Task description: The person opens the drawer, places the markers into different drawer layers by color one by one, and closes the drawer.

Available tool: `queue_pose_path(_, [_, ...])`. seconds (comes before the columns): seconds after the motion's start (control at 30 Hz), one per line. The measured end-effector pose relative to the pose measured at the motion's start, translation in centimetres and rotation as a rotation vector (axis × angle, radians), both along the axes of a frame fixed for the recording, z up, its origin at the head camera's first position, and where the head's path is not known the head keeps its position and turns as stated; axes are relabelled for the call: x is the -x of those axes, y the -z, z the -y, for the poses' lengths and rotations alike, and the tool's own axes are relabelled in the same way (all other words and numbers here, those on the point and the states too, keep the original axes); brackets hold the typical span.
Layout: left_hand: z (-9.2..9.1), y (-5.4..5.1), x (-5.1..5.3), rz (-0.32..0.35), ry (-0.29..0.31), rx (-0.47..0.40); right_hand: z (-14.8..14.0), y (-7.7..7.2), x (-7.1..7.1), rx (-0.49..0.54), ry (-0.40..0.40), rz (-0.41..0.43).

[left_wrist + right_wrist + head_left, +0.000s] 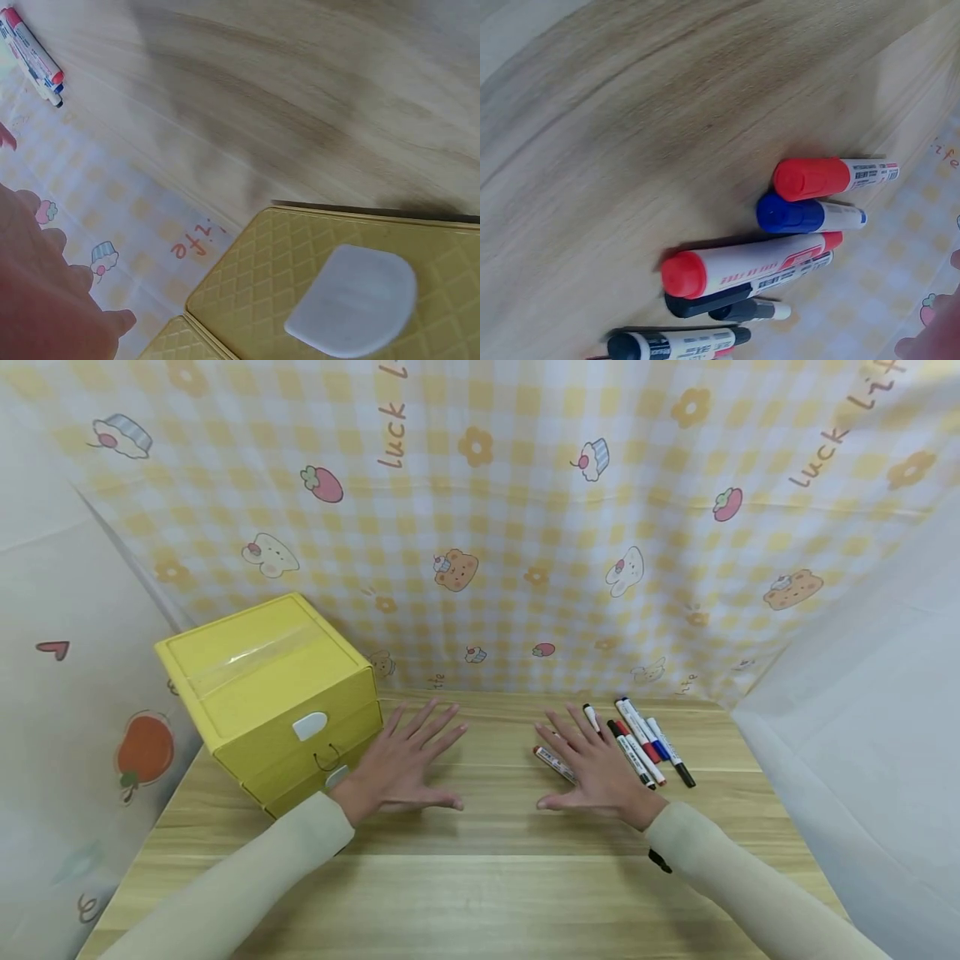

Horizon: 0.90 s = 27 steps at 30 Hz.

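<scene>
In the head view my left hand (pixel 397 764) is held over the table with its fingers spread, just right of a yellow two-tier box (pixel 288 718) with white tabs. My right hand (pixel 600 768), also spread, is above several markers (pixel 636 756) and partly covers some of them. Neither hand holds anything. The left wrist view shows part of the left hand (pixel 52 277) beside the yellow box (pixel 247 277) and its white tab (pixel 356 300). Red, blue and black-capped markers (pixel 742 266) lie close together in the right wrist view, with fingertips (pixel 934 330) at the right edge.
The wooden table (pixel 480 893) meets a yellow-checked curtain (pixel 480 510) at the back, and pale cloth hangs on both sides. A small black object (pixel 660 860) shows beside the right sleeve.
</scene>
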State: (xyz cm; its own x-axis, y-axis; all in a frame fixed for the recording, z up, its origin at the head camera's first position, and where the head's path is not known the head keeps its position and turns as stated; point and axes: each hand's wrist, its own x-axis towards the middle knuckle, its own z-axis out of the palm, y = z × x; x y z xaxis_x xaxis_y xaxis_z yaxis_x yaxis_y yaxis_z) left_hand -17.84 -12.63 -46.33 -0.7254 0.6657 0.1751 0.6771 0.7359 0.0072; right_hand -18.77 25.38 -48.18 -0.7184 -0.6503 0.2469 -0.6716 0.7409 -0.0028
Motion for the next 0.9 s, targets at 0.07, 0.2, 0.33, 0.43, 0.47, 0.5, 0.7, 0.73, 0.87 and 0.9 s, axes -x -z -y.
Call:
queue_pose_path(0.07, [0.2, 0.0, -0.2, 0.003, -0.007, 0.008, -0.3, 0.0, -0.1, -0.004, 0.010, 0.020])
queue_pose_path(0.2, [0.7, 0.0, -0.4, -0.003, -0.018, 0.020, -0.8, -0.1, -0.4, 0.013, 0.017, 0.034])
queue_pose_path(0.33, [1.2, -0.1, -0.7, -0.016, -0.015, 0.011, -1.2, 0.2, -0.6, 0.047, 0.005, 0.024])
queue_pose_path(0.43, [1.5, -0.1, -1.0, -0.024, -0.009, -0.005, -1.7, 0.3, -0.8, 0.066, 0.006, 0.027])
queue_pose_path(0.47, [1.6, -0.1, -1.0, -0.026, -0.007, -0.012, -1.8, 0.3, -0.9, 0.070, 0.010, 0.033])
queue_pose_path(0.5, [1.7, 0.0, -1.1, -0.032, -0.004, -0.016, -2.0, 0.3, -0.9, 0.071, 0.017, 0.041])
queue_pose_path(0.7, [2.2, 0.2, -1.6, -0.042, 0.009, -0.047, -2.4, 0.4, -1.2, 0.064, 0.035, 0.075])
queue_pose_path(0.73, [2.3, 0.2, -1.7, -0.037, 0.008, -0.049, -2.5, 0.4, -1.2, 0.060, 0.036, 0.073])
queue_pose_path(0.87, [2.5, 0.4, -1.9, -0.030, 0.008, -0.051, -2.6, 0.5, -1.3, 0.059, 0.031, 0.054])
queue_pose_path(0.9, [2.5, 0.4, -2.0, -0.031, 0.010, -0.051, -2.6, 0.5, -1.4, 0.057, 0.031, 0.051])
